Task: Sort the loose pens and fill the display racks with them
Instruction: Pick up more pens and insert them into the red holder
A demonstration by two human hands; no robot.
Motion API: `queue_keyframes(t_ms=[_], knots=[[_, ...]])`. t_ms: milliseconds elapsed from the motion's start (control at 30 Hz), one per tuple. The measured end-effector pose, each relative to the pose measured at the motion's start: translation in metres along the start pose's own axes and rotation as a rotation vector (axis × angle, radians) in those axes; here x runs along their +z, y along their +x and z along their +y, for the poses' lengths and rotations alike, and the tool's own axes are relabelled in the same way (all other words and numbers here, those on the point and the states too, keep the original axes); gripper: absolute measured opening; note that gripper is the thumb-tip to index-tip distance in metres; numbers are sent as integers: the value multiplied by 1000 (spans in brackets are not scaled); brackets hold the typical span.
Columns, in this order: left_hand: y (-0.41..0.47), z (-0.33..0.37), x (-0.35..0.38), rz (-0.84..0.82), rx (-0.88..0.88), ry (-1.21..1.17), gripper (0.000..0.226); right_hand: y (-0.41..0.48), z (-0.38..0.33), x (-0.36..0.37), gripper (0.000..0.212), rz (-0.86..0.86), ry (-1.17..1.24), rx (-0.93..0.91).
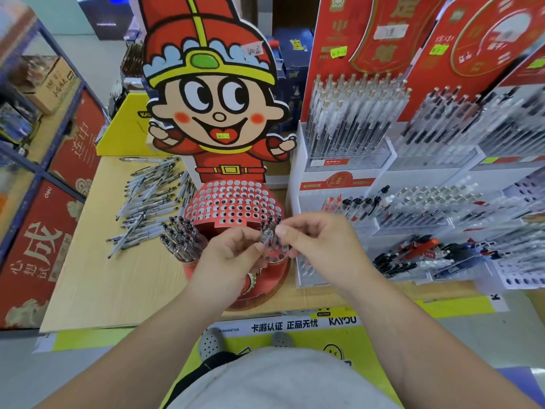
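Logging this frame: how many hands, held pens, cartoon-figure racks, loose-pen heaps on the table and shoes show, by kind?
Hands: 2, left hand and right hand
Held pen: 1, pinched between both hands
Cartoon-figure rack: 1
Loose-pen heap: 1
Grey shoes: 2
Total: 7

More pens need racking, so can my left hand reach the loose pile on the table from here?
Probably yes: the loose pens lie uncovered left of the left hand, though it now pinches a pen.
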State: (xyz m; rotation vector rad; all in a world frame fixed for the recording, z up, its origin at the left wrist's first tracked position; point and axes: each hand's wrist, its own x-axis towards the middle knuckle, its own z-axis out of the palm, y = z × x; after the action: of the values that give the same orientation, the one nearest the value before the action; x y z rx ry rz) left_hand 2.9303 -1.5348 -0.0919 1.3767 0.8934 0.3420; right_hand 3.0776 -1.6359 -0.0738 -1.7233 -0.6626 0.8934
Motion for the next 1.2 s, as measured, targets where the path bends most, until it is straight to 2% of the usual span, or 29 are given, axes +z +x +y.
queue_keyframes(t_ms=[133,267,333,467,533,633,800,967,1200], knots=[[-3,2,9,-36,157,196,15,-3,5,-1,8,13,-29,-10],[-1,7,18,-53,227,204,11,-7,9,-4,1,21,-9,-86],[3,7,17,-39,215,195,14,-8,10,-8,5,25,-21,-109],[19,0,2,183,170,283,23,-5,21,-24,7,130,-105,-137],[25,-2,-6,234,149,356,25,-3,27,-31,8,174,-153,-147],[33,-9,-11,171,143,486,33,-2,35,-34,14,203,-254,-171],[43,-21,-7,114,144,561,30,5,48,-25,17,163,-521,-233],[46,-29,-7,113,148,520,12,14,50,-14,23,158,-670,-318],[51,-31,-9,89,140,456,9,18,43,-10,25,113,-857,-412]])
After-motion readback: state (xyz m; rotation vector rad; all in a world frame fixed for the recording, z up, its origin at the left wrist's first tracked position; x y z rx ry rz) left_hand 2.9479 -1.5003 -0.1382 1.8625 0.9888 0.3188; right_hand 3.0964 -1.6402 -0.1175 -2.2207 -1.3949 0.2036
